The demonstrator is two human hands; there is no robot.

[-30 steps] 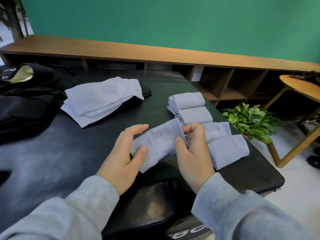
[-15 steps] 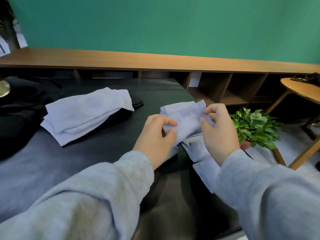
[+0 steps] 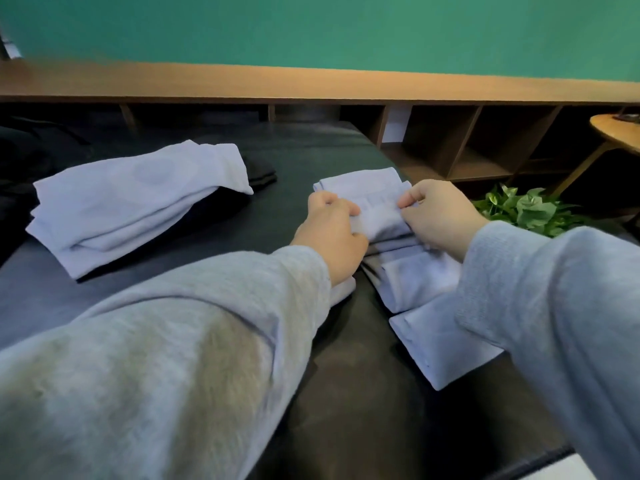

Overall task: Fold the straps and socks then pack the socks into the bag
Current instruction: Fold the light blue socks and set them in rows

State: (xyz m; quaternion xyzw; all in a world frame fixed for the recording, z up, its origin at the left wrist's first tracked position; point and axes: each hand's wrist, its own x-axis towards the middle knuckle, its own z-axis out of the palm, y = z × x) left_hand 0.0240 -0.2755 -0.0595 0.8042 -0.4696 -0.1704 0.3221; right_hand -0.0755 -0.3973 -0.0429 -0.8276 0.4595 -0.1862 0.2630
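A folded pale lilac sock (image 3: 379,216) lies on top of a stack of folded socks (image 3: 360,180) on the black table (image 3: 294,157). My left hand (image 3: 330,233) grips its left end and my right hand (image 3: 438,216) pinches its right end. More folded socks (image 3: 419,278) and another one (image 3: 438,344) lie nearer to me, partly under my right sleeve. A pile of unfolded lilac socks (image 3: 138,202) rests on dark cloth at the left. A black bag (image 3: 20,157) sits at the far left, mostly cut off.
A long wooden shelf unit (image 3: 450,147) runs behind the table under a green wall. A potted green plant (image 3: 533,211) stands on the floor to the right, beside a round wooden side table (image 3: 616,133). The table's right edge is close to the folded socks.
Both hands carried the folded sock away from me and set it down onto the far stack of folded socks. The view has tilted down and closer.
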